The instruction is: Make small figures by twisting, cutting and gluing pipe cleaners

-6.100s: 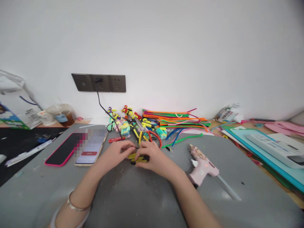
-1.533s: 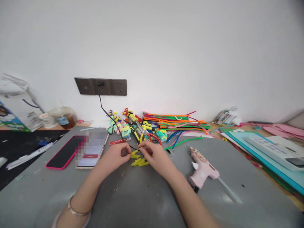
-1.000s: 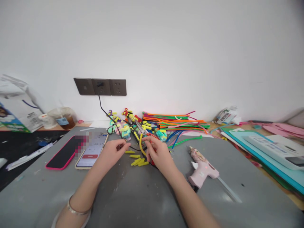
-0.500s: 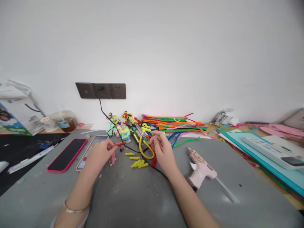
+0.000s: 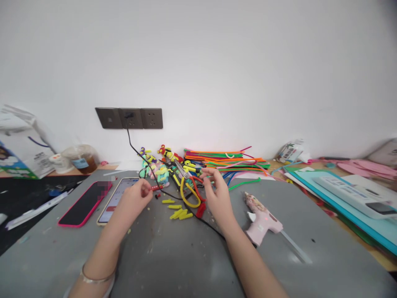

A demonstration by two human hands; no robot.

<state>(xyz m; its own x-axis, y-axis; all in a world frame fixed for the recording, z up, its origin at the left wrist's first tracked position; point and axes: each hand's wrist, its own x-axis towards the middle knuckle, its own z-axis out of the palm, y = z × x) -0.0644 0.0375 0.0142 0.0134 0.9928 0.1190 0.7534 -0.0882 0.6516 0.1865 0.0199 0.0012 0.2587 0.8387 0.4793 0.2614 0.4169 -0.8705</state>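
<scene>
My left hand is closed, pinching a short red pipe cleaner piece at its left end, just above the grey mat. My right hand hovers with fingers bent and apart beside the scissors, which have one yellow and one red handle loop; I see nothing held in it. Several short yellow pipe cleaner pieces lie on the mat between my hands. A folded red piece lies by my right thumb.
A pink glue gun lies to the right, its black cable running to the wall socket. Two phones lie on the left. A stack of coloured pipe cleaners and small figures line the wall. Paper sheets at right.
Both hands left the yellow pieces. My left hand moved left and picked up the red piece; my right hand moved back towards the scissors, which shifted closer to the yellow pieces.
</scene>
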